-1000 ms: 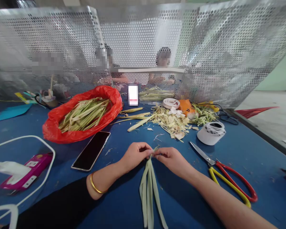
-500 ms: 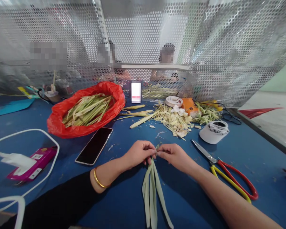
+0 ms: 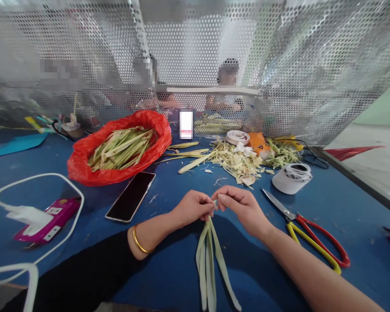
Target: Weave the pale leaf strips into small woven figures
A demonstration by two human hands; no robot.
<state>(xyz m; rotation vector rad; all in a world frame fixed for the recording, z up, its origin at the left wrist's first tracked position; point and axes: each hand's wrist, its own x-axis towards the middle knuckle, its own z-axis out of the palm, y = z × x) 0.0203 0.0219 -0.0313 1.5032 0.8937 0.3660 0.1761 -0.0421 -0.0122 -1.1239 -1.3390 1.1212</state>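
Observation:
My left hand pinches the top of a bundle of long pale-green leaf strips. Below the fingers the strips fan out and hang down toward the front of the table. Just to the right, my right hand is bent over the same top end, thumb and fingers drawn together. What lies between its fingertips is too small to make out. The top of the bundle is mostly hidden by my fingers.
Scissors and a roll of white cord lie at right. Behind my hands are leaf scraps and a tape roll. Leftward are a phone, a red bag of strips and a power strip. People sit beyond the perforated screen.
My right hand has risen slightly, and its fingers arch higher over the bundle's top. The left hand keeps its pinch. The whole view has shifted a little.

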